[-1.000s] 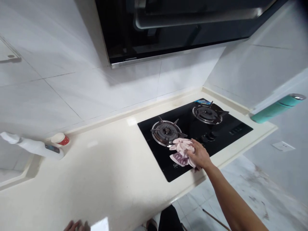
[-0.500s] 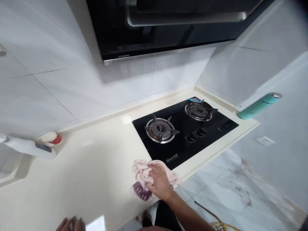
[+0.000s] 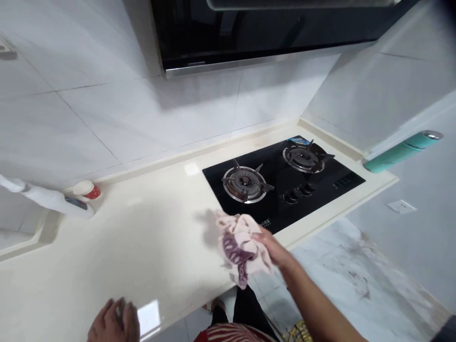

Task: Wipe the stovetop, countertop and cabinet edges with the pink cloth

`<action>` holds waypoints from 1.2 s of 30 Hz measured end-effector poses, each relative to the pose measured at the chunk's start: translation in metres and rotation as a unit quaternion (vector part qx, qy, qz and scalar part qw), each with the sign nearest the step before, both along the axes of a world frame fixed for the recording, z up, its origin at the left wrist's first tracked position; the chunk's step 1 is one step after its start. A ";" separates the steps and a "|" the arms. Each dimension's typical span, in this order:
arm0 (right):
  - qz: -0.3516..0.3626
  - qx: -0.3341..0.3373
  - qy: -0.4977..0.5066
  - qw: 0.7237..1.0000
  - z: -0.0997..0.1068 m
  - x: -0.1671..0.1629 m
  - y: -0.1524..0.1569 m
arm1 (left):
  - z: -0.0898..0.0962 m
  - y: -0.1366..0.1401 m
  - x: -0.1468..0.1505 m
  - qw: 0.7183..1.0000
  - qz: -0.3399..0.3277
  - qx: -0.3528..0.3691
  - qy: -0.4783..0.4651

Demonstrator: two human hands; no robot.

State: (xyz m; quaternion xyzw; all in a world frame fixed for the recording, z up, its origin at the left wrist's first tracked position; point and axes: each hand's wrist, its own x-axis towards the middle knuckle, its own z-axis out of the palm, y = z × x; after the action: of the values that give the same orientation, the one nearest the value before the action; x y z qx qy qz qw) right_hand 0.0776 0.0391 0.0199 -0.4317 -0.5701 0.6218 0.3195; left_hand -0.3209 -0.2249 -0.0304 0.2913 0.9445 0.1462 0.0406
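Note:
A crumpled pale pink cloth (image 3: 245, 237) with purple patches is bunched in my right hand (image 3: 270, 247). The hand is closed on the cloth, which appears raised over the counter by the near left corner of the black gas stove (image 3: 272, 187). Part of the stove's lettering is hidden behind the cloth. My left hand (image 3: 114, 320) is low in the view at the counter's front edge, its fingers slightly bent and apart, with nothing visible in them. Cream countertop (image 3: 156, 237) lies between the two hands.
A range hood (image 3: 270, 33) hangs above the stove. At the left stand a white bottle (image 3: 53, 198) and a red-and-white paper cup (image 3: 87, 189). A green cylinder (image 3: 402, 152) stands at the counter's right end. Something yellow (image 3: 299, 332) lies on the floor.
My right hand has picked the cloth up off the counter, and the cloth now hangs bunched. More of my left hand shows. The view has shifted slightly.

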 end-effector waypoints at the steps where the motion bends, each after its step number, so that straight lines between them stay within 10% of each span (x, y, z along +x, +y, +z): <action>1: -0.017 0.047 -0.070 0.996 -0.001 0.022 0.012 | -0.001 -0.001 -0.001 1.000 -0.002 0.003 0.000; 5: -0.226 0.207 -0.257 0.916 -0.009 0.087 0.043 | -0.003 -0.003 -0.001 1.000 -0.006 0.010 0.000; 7: -0.211 0.231 -0.272 0.910 -0.013 0.087 0.043 | -0.003 -0.003 0.000 1.000 -0.004 0.015 0.005; 11: -0.052 0.303 -0.375 0.875 -0.031 0.024 0.020 | -0.002 -0.003 0.002 1.000 -0.010 0.018 0.008; 16: -0.080 0.328 -0.514 0.788 -0.050 -0.057 -0.012 | 0.001 -0.002 0.005 1.000 -0.018 0.009 0.017; 27: 0.105 0.383 -0.423 0.814 -0.041 -0.174 -0.005 | 0.004 0.000 0.006 1.000 -0.015 0.000 0.013; 36: 0.222 0.364 -0.161 0.890 -0.034 -0.188 -0.107 | -0.006 0.000 0.001 0.995 -0.071 0.071 0.028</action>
State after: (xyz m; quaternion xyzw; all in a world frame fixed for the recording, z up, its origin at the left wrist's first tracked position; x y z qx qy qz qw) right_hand -0.1108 -0.0675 -0.0137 -0.2418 -0.8811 0.3473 0.2113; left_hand -0.3197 -0.2250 -0.0365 0.3638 0.9095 0.2014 0.0033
